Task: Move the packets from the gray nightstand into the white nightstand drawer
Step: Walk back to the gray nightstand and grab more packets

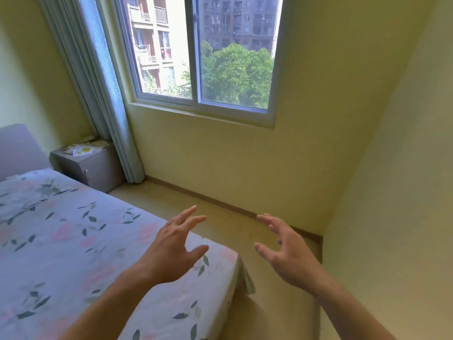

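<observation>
A strip of bare floor (pixel 267 278) runs from the lower middle of the frame up toward the left, hemmed by the bed (pixel 73 241) on the left and the yellow wall (pixel 245 168) under the window (pixel 198 52) on the right; the bed's near corner juts into this strip at lower centre. Both hands are raised over that gap and hold nothing: the left hand (pixel 171 251) hovers above the bed corner with fingers spread and relaxed, the right hand (pixel 286 256) above the floor with fingers apart and slightly bent. At the far end of the strip, in the left middle of the frame, the gray nightstand (pixel 95 168) stands between the bed's headboard (pixel 17 148) and the curtain (pixel 98 89). The packets (pixel 84 148) lie in a loose, overlapping heap on its top, pale with yellow-green patches; their print is too small to read.
</observation>
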